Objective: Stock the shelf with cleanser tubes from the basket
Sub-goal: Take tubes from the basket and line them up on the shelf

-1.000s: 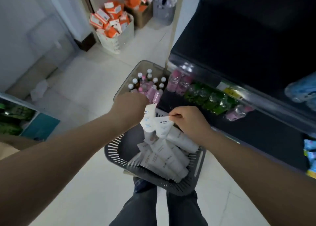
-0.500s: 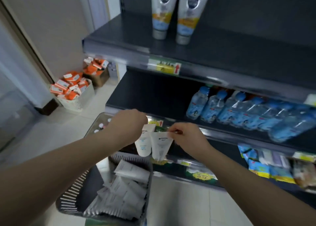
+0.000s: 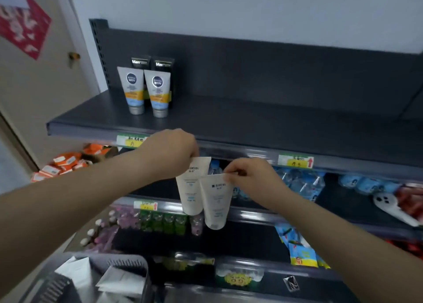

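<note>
Your left hand [image 3: 170, 152] and right hand [image 3: 246, 176] each pinch one white cleanser tube [image 3: 191, 186] by its crimped end, both hanging just below the top shelf [image 3: 251, 124]. None stands there yet, and more wait in the basket [image 3: 128, 265].

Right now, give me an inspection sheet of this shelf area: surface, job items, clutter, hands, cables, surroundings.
Surface: top shelf dark, mostly bare; two grey men's tubes upright at its left.
Job's things: two white cleanser tubes, left tube and right tube, hang cap-down below the shelf edge; basket at bottom left holds more white tubes.
Clutter: blue bottles on the second shelf; green and pink bottles lower.
Hands: left hand grips the left tube's crimp; right hand pinches the right tube's crimp.
Cables: nothing seen.
Surroundings: orange boxes at left, door behind.
</note>
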A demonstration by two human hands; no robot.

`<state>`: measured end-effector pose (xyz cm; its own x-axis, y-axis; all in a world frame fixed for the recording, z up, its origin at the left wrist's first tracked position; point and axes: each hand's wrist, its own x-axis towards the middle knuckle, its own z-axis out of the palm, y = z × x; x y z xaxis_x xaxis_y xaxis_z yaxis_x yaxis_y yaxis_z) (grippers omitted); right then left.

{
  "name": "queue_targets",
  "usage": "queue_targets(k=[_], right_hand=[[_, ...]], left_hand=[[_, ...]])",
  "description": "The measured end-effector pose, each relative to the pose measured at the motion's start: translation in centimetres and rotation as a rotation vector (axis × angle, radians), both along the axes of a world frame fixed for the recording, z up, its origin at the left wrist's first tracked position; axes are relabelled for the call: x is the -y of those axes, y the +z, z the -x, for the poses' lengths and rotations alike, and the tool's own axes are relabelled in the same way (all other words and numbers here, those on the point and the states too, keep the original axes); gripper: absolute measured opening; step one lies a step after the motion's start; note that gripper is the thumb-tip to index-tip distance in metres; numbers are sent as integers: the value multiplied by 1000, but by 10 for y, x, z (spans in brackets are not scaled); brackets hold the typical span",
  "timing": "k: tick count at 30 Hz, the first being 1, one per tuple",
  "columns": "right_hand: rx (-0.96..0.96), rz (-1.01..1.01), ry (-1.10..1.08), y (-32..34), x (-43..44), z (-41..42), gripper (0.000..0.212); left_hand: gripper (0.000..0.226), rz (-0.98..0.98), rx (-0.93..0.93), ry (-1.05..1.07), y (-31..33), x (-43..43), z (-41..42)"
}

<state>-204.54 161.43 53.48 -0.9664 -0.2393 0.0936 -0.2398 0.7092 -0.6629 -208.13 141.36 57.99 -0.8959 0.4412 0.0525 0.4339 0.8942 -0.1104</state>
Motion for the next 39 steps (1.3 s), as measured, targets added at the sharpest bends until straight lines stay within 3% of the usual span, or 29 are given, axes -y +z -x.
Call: queue_targets(k=[8, 17, 29, 39], right_hand=[[-165, 6, -78, 75, -45, 14, 12], [-305, 24, -193, 131, -79, 81, 12], [-262, 43, -247, 130, -93, 209, 12], [-191, 31, -257, 101, -86, 267, 9]], left_hand=[[37, 26, -172, -102, 90, -70, 24], [35, -29, -187, -205, 156, -115, 107], [34, -105, -102, -213, 129, -143, 258], [28, -102, -26, -214, 107, -151, 322]])
